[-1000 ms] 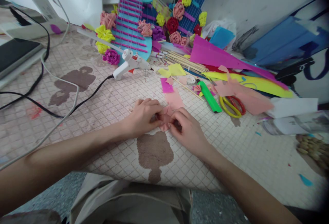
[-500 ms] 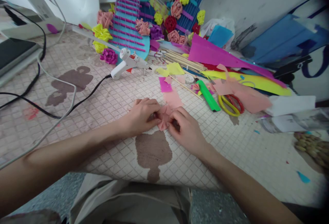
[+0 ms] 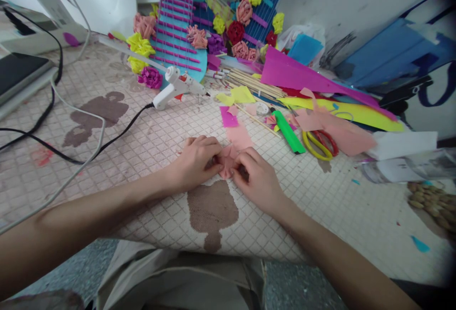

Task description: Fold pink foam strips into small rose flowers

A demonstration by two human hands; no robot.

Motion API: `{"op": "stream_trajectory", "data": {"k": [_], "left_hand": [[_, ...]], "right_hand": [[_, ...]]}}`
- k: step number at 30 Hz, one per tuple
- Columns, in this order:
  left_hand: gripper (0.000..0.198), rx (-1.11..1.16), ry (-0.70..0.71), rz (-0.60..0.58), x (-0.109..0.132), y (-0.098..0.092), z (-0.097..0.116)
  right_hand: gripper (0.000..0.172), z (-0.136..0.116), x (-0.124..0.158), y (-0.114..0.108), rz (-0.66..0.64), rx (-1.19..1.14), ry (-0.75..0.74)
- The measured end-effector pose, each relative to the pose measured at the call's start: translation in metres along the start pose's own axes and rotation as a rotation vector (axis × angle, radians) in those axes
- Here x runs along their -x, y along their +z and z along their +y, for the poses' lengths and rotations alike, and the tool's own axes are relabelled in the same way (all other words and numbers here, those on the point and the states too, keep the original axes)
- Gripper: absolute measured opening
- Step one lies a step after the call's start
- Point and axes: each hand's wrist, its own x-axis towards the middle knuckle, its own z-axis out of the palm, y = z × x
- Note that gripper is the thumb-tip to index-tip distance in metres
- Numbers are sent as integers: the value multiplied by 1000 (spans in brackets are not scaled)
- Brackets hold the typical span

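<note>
nothing much has shifted since earlier: left hand and right hand both pinch the pink paper piece lying between them at mid-frame.

Person's body as seen from the head camera. The left forearm, at the near left, and the right forearm, at the near right, were bare along their whole visible length, as were the left hand and the right hand. Between the arms, at the near edge, the person wore a beige, creased cloth garment with folded seams.
</note>
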Motion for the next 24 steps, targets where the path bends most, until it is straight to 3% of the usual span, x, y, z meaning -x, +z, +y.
{"op": "stream_trajectory", "data": {"k": [24], "left_hand": [[7,14,15,-15,4,0,0]], "right_hand": [[6,-4,2,-5,-49,-64,-13]]}}
